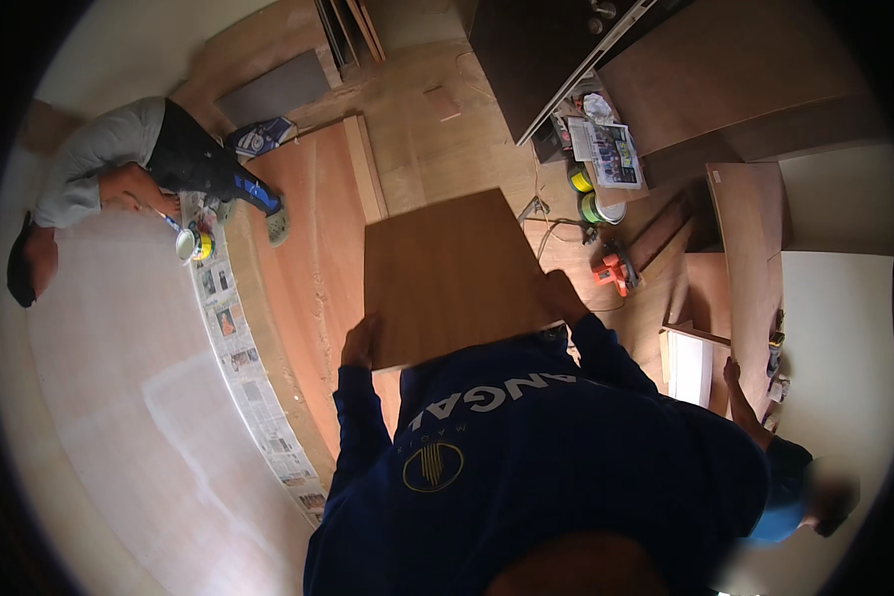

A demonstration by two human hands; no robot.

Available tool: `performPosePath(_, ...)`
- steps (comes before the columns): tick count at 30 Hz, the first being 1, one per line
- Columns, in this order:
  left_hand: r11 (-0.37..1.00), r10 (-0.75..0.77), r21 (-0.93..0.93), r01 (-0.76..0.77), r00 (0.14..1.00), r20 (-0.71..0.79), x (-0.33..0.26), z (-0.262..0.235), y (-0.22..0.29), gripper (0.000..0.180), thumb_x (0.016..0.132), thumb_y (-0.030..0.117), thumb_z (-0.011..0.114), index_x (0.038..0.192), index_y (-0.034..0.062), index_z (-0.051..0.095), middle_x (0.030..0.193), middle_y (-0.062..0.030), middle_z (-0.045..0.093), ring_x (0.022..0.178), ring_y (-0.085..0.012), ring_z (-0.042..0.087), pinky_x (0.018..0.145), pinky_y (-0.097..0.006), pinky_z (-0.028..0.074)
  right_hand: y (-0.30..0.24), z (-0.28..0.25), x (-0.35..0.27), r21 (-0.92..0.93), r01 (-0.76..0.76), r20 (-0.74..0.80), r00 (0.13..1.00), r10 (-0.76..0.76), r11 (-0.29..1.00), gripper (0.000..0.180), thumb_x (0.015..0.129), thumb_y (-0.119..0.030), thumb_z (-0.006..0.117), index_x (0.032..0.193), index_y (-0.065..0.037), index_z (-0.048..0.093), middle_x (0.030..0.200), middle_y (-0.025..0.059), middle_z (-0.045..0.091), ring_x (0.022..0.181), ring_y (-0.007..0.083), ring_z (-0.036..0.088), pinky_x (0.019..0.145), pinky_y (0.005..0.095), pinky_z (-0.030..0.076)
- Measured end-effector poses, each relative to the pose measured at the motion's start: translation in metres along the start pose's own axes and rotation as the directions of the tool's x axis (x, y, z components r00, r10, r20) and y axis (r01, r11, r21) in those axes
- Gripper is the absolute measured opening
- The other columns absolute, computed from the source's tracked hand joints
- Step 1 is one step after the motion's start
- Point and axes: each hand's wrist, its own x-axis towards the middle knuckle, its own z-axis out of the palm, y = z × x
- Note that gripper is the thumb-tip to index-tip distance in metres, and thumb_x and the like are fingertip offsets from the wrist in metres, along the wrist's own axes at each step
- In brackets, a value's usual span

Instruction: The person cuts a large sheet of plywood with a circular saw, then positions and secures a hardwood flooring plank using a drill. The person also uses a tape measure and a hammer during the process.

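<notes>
A brown wood-grained panel (pixel 452 278) sits at the centre of the clock, held in front of the wearer's navy sweatshirt (pixel 526 447). At its 8 o'clock the left grip (pixel 360 343) is closed around the edge near a corner; at 3 o'clock the right grip (pixel 563 298) is closed on the opposite edge, fingers partly hidden.

Beyond the left grip, a strip of newspaper (pixel 238 343) runs down from 9 toward 7 o'clock, alongside a large reddish plywood sheet (pixel 308 223) on the floor. At 10 o'clock a crouching co-worker in a grey top (pixel 119 134) reaches toward an open paint can (pixel 195 245) at 9 o'clock, with a slim tool too small to identify.

Past the right grip, at 3 o'clock, lies an orange power tool (pixel 616 273). At 2 o'clock a green-and-white tub (pixel 603 210) stands just beside a yellow-and-black can (pixel 579 179). A small wood offcut (pixel 442 103) lies at 12 o'clock. At 4 o'clock another person's forearm (pixel 748 409) extends beside a tall plywood board (pixel 750 248).
</notes>
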Motion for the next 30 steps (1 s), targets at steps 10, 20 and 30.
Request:
performPosePath(10, 0.677, 0.169, -0.689, 0.257, 0.857, 0.486, 0.004, -0.043, 0.024, 0.099, 0.095, 0.073, 0.055, 0.151, -0.0077, 0.045, 0.155, -0.0240, 0.050, 0.143, -0.0392, 0.048, 0.112, -0.056, 0.043, 0.000, 0.004, 0.049, 0.345, 0.218, 0.271, 0.908, -0.320, 0.913, 0.059, 0.096, -0.049, 0.062, 0.100, 0.009, 0.070, 0.085, 0.0258, 0.072, 0.072, 0.0298, 0.071, 0.057, 0.0439, 0.051)
performPosePath(20, 0.979, -0.197, 0.062, 0.194, 0.826, 0.528, 0.063, 0.147, 0.130, 0.092, 0.105, 0.073, 0.027, 0.154, -0.0027, 0.043, 0.160, -0.0228, 0.045, 0.147, -0.0368, 0.046, 0.120, -0.052, 0.035, -0.105, 0.039, 0.131, 0.794, -0.018, 0.051, 0.998, -0.038, 0.607, 0.027, 0.093, -0.017, 0.067, 0.110, 0.004, 0.071, 0.097, 0.0175, 0.074, 0.088, 0.0280, 0.074, 0.070, 0.0423, 0.058)
performPosePath(30, 0.886, -0.417, 0.374, 0.275, 0.824, 0.383, 0.145, 0.345, 0.239, 0.056, 0.107, 0.048, 0.053, 0.138, 0.0014, 0.055, 0.130, -0.0198, 0.069, 0.120, -0.0301, 0.068, 0.083, -0.040, 0.054, -0.123, -0.021, 0.190, 0.777, 0.295, -0.338, 0.941, -0.027, 0.556, 0.020, 0.092, -0.015, 0.068, 0.100, 0.003, 0.071, 0.086, 0.0133, 0.073, 0.074, 0.0211, 0.074, 0.053, 0.0335, 0.054)
